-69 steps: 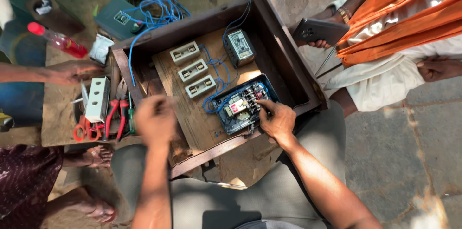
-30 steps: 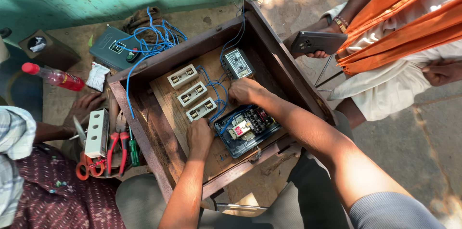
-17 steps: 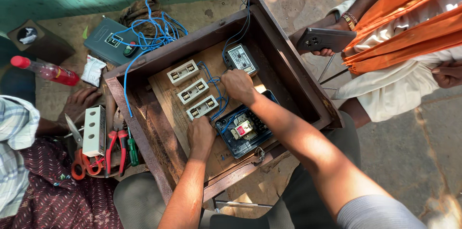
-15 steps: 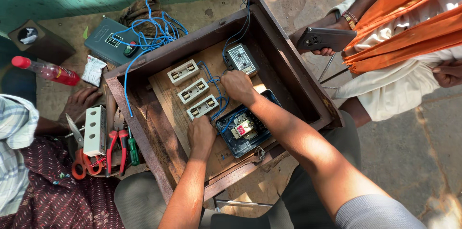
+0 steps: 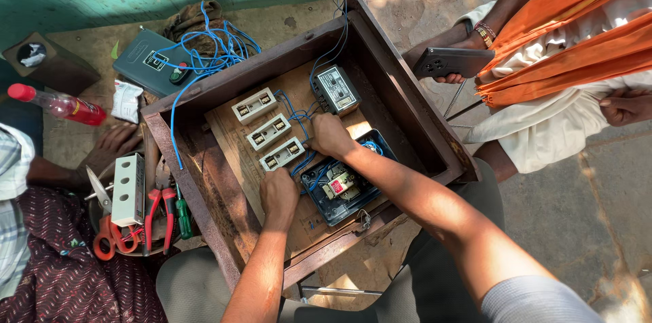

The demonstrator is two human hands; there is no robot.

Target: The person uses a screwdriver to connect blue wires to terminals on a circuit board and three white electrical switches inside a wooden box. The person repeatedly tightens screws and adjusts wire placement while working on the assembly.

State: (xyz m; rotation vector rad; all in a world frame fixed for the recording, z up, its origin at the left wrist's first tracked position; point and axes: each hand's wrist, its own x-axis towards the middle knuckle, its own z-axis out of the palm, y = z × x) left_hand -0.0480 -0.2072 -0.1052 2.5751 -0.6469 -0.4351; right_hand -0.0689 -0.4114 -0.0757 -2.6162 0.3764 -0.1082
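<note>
The blue wires (image 5: 299, 116) run across a wooden board (image 5: 234, 160) that lies inside a rusty metal box (image 5: 401, 99) set on the ground, linking three pale fuse holders (image 5: 269, 131) in a slanted row to a grey meter (image 5: 336, 88) at the top and a dark blue switch box (image 5: 339, 190) lower right. The right hand (image 5: 329, 137) rests among the wires just beside the lowest fuse holder, its fingers curled down onto the bundle; whether they pinch a wire or only press on it cannot be told. The left hand (image 5: 279, 191) lies on the board just below the lowest fuse holder, fingers bent under and pressed against the wood, and it is not clear that it holds anything. The switch box sits open, a small red and cream part showing inside. More blue wire loops out over the box's upper left wall to a dark green panel (image 5: 151, 65) on the floor. Left of the box lies a round tray (image 5: 98, 221) with a white terminal block (image 5: 128, 189), red pliers (image 5: 155, 209), a green screwdriver (image 5: 183, 213) and orange scissors (image 5: 109, 241). A bottle (image 5: 58, 103) with a red cap lies near another person's hand (image 5: 112, 146). At upper right a seated person in orange cloth holds a phone (image 5: 451, 62).
</note>
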